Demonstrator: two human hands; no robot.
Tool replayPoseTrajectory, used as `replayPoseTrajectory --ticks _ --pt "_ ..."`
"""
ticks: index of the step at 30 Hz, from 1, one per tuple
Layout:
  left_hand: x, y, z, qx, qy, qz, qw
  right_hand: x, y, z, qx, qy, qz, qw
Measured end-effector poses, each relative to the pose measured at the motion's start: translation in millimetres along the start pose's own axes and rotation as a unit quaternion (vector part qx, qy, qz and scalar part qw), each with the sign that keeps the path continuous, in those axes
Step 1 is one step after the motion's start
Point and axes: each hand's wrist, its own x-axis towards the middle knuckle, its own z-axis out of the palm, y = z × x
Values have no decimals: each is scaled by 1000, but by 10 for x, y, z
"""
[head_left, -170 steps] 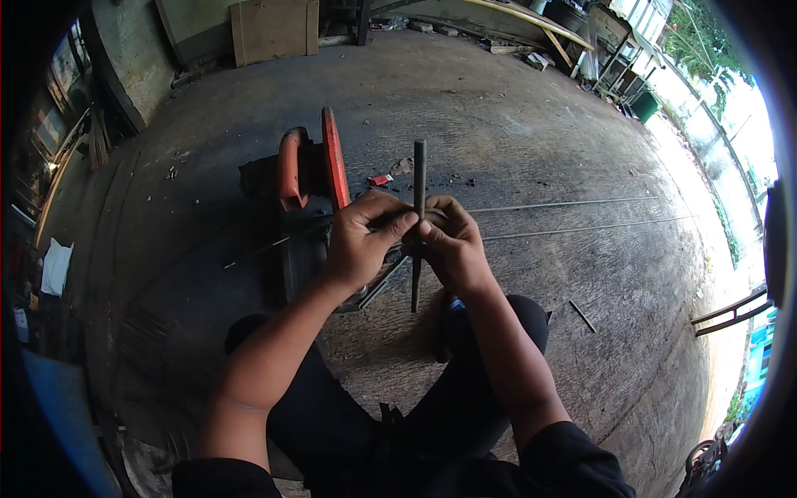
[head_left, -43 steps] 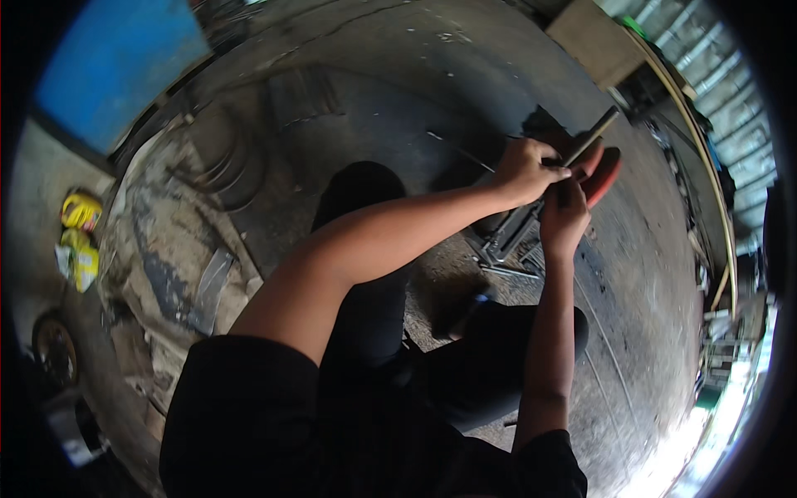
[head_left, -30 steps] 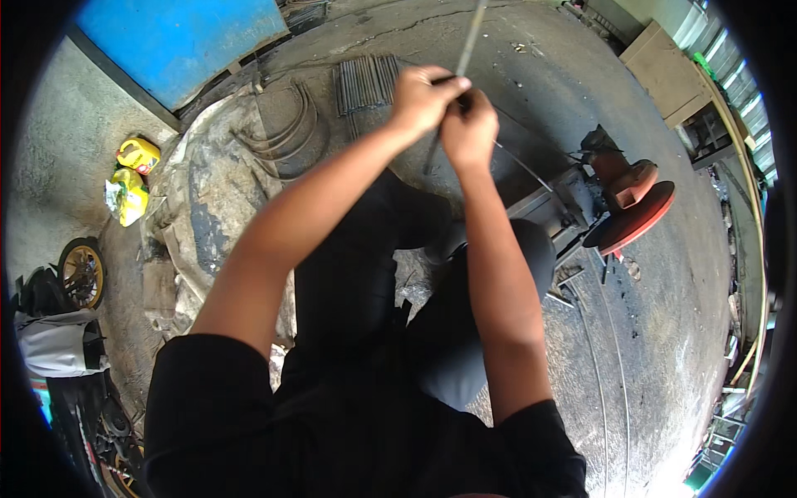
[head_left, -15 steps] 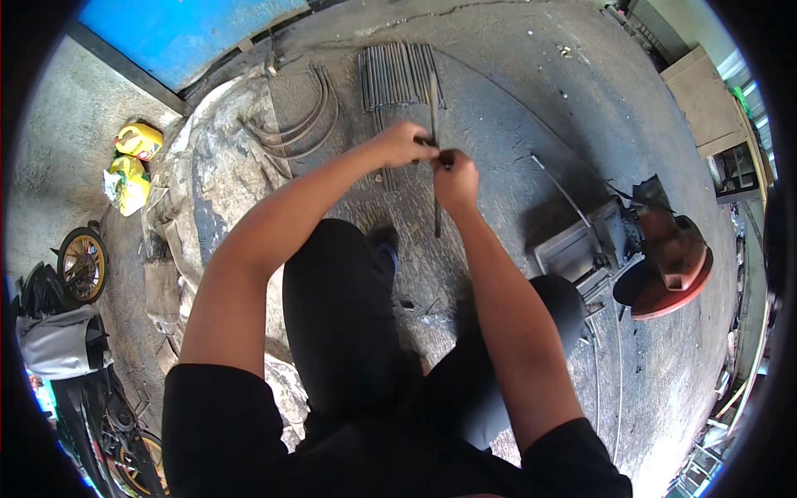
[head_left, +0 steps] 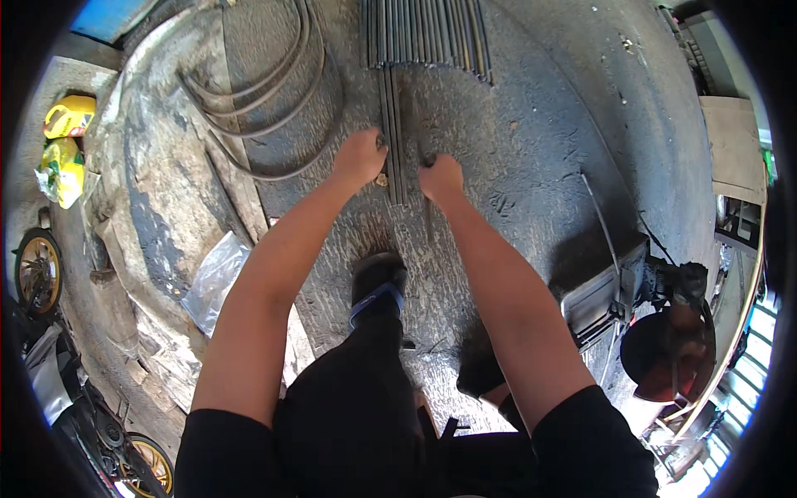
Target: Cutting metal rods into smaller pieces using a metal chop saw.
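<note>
A dark metal rod [head_left: 429, 222] stands out below my right hand [head_left: 442, 176], whose fingers are closed round it; its outline is blurred. To the left, my left hand [head_left: 362, 158] is curled beside a few long rods [head_left: 393, 124] that lie together on the floor. Something dark shows at its fingertips, but I cannot make out what it is or whether it is one of those rods. Beyond both hands lies a row of many similar rods [head_left: 427, 33], side by side, with their near ends roughly lined up.
Curved metal strips [head_left: 278, 129] lie at the left by a worn sheet [head_left: 158, 166] and a clear plastic bag [head_left: 217, 278]. A cut-off saw [head_left: 664, 349] with a red guard stands at the right, a thin rod [head_left: 599, 212] across its base. A yellow jug [head_left: 70, 116] and motorbike [head_left: 108, 440] are far left.
My hands were together on one rod; now they are apart, the left beside the floor rods, the right still holding a rod. I have leaned forward, so the rod row looks nearer.
</note>
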Motion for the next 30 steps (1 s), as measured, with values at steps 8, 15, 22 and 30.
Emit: replayPoseTrajectory --ticks 8,15,22,30 --pt "167 17 205 28 77 83 993 286 -275 120 -34 68 -42 996" --pt "185 2 192 47 47 98 993 448 -419 192 -52 59 -81 994" --pt "162 -23 246 70 75 123 987 483 -413 162 -31 39 -95 994" --pt "199 -60 308 80 76 115 987 508 -376 178 -50 26 -122 991"
